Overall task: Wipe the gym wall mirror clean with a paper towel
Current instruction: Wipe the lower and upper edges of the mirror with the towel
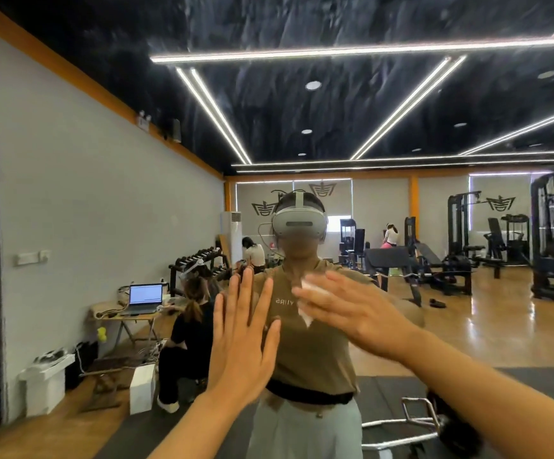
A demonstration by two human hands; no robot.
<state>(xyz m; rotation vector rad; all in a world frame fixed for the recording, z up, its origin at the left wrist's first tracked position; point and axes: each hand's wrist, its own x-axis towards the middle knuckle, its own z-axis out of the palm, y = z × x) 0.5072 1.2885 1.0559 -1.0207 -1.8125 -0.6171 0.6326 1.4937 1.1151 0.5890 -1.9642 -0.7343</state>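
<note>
Your left hand (240,336) is flat against the wall mirror (401,293), low and centre-left in the frame, fingers straight and slightly spread, pointing up; that grip is released and holds nothing. Your right hand (345,306) reaches in from the lower right and lies across the glass just right of centre, fingers straight and pointing toward the upper left. It presses a crumpled white paper towel (308,288) against the mirror; the towel shows above and below your fingers, a pointed corner hanging down beneath them. The fingers are not curled round it, so this grip is a flat press, not a clench.

The mirror fills nearly the whole view. Streaks and smears show on it across the dark ceiling reflection in the upper half of the frame. At centre it reflects you in a grey headset (297,221) and an olive T-shirt (315,352). At left the reflection shows an open laptop (145,298) on a small folding worktop (120,318), with a crouching person in black (189,346) beside it. Weight machines (461,240) stand at the right.
</note>
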